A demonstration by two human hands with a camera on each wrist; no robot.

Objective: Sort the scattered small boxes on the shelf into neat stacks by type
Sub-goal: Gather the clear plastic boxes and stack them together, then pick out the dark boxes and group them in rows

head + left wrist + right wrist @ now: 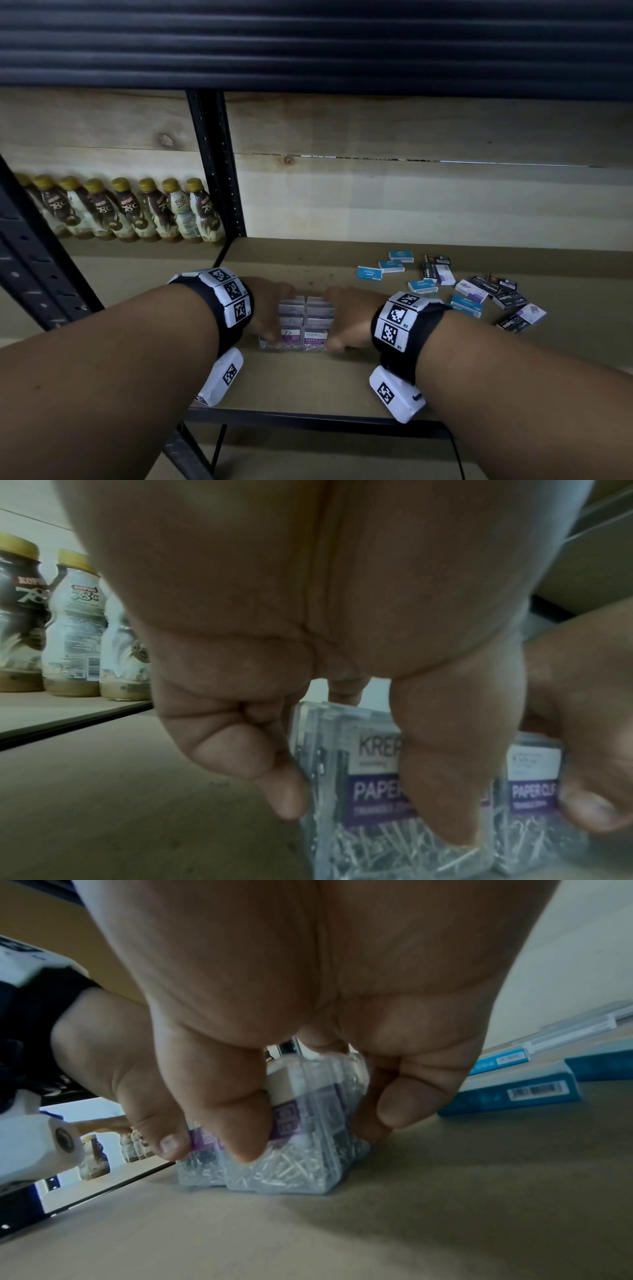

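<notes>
Squarely gripped: clear plastic paper-clip boxes (306, 325)

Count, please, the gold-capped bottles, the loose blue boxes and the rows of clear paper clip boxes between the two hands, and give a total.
Gold-capped bottles: 8
Loose blue boxes: 5
Rows of clear paper clip boxes: 2 (the number of boxes in each row cannot be told)
Total: 15
</notes>
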